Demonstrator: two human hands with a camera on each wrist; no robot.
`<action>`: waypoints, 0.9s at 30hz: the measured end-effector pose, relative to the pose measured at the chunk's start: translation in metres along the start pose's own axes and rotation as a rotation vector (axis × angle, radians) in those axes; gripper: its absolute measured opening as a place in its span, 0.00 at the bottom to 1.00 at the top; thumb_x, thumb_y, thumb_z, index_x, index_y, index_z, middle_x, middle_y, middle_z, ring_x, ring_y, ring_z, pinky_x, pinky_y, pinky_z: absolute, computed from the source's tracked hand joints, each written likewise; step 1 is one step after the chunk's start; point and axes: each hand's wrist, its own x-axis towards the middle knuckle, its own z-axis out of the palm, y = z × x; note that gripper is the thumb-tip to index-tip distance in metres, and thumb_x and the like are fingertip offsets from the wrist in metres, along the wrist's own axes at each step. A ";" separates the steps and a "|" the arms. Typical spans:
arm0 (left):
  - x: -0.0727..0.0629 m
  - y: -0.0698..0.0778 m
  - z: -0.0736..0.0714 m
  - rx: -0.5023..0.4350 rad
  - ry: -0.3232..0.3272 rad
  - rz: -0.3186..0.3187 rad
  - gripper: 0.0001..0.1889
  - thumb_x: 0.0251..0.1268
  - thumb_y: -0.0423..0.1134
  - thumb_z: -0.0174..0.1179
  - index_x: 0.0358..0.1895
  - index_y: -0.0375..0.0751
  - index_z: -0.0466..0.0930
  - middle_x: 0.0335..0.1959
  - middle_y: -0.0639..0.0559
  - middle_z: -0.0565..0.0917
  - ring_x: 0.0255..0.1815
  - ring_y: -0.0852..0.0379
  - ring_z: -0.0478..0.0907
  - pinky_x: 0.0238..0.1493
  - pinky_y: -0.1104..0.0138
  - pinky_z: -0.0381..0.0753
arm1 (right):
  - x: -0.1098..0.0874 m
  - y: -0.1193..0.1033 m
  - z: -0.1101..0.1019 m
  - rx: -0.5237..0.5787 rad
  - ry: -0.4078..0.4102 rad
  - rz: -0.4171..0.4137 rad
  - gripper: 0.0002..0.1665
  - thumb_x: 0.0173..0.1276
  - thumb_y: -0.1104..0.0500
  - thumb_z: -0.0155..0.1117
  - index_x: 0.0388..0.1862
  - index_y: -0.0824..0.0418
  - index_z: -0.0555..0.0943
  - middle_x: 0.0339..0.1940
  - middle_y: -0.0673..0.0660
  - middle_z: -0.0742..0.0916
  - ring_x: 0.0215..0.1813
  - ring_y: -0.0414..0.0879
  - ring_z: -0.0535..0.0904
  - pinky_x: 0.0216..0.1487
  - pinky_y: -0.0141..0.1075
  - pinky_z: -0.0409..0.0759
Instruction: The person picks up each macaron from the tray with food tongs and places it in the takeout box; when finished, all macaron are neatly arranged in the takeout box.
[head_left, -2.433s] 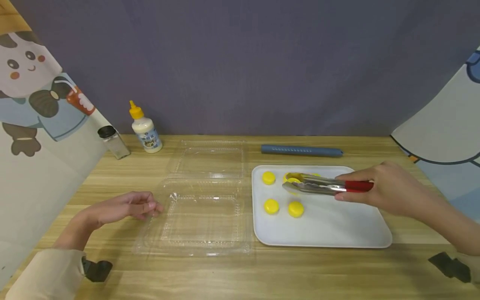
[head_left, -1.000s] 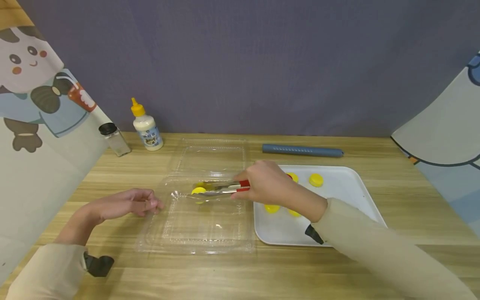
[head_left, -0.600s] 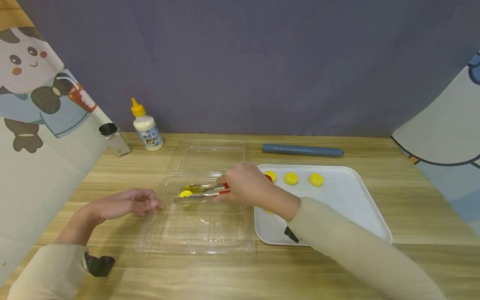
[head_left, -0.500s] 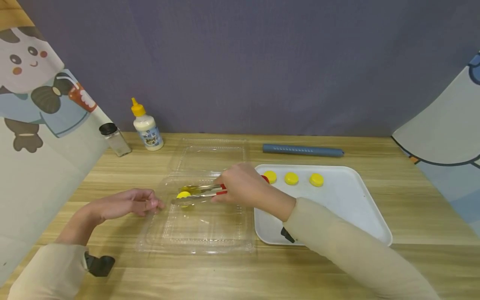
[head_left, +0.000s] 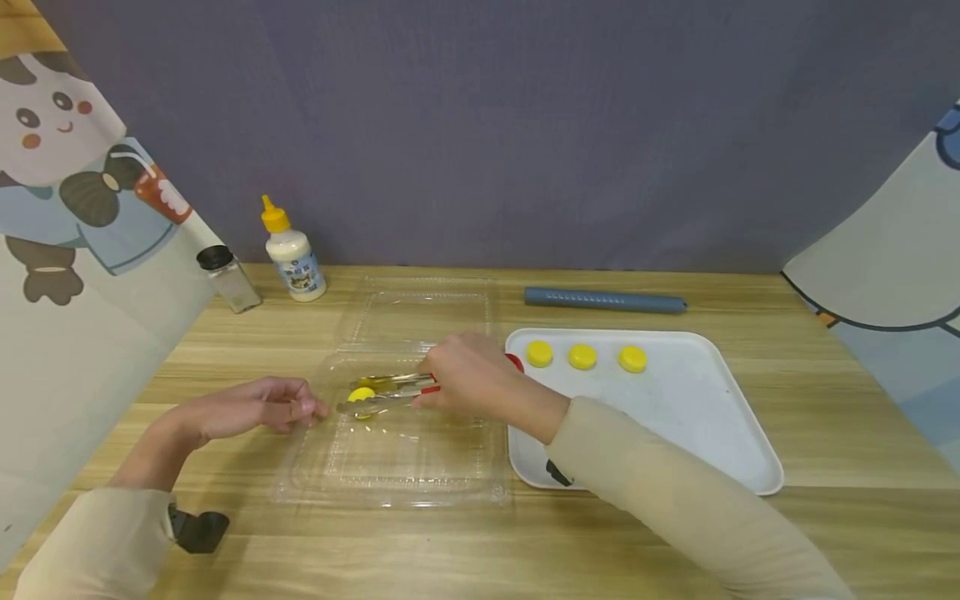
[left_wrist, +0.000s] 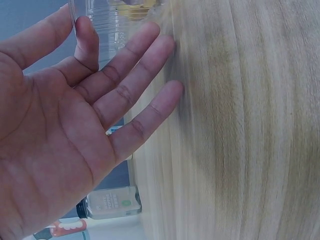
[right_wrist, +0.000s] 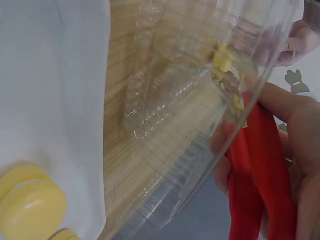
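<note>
My right hand grips red-handled metal tongs. Between the tong tips sits a yellow macaron, low within the back left of a clear plastic container, whose hinged lid lies spread open behind it. Whether the macaron touches the container's base, I cannot tell. At the container's left edge my left hand pinches the rim between thumb and index finger; its other fingers extend. To the right, a white tray bears a back row of yellow macarons. My right forearm covers the tray's front left.
A squeeze bottle with a yellow nozzle and a small black-capped jar stand at the back left. Behind the tray lies a long blue-grey box. A dark curtain borders the wooden table.
The tongs lifted one macaron from the tray and carried it left into the container, lately creeping further left and lower. My left hand stays at the rim.
</note>
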 end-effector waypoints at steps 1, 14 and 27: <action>0.000 0.000 0.000 0.002 -0.001 0.000 0.18 0.78 0.44 0.48 0.54 0.31 0.75 0.62 0.35 0.78 0.62 0.44 0.75 0.57 0.55 0.77 | 0.000 0.000 0.000 0.002 0.004 0.002 0.24 0.62 0.40 0.76 0.18 0.50 0.75 0.12 0.42 0.68 0.21 0.41 0.68 0.23 0.36 0.62; 0.000 -0.001 -0.001 0.000 -0.006 0.012 0.17 0.78 0.43 0.48 0.54 0.31 0.75 0.62 0.36 0.78 0.61 0.45 0.75 0.57 0.53 0.77 | -0.009 0.009 -0.008 0.088 -0.055 0.097 0.31 0.61 0.35 0.74 0.59 0.48 0.86 0.25 0.46 0.85 0.33 0.43 0.79 0.28 0.37 0.73; 0.002 0.000 -0.002 -0.003 -0.014 -0.013 0.19 0.78 0.43 0.49 0.58 0.29 0.74 0.60 0.39 0.79 0.59 0.47 0.75 0.56 0.54 0.77 | -0.047 0.037 -0.033 0.145 0.044 0.077 0.34 0.59 0.37 0.76 0.60 0.52 0.86 0.17 0.43 0.82 0.20 0.38 0.72 0.19 0.31 0.65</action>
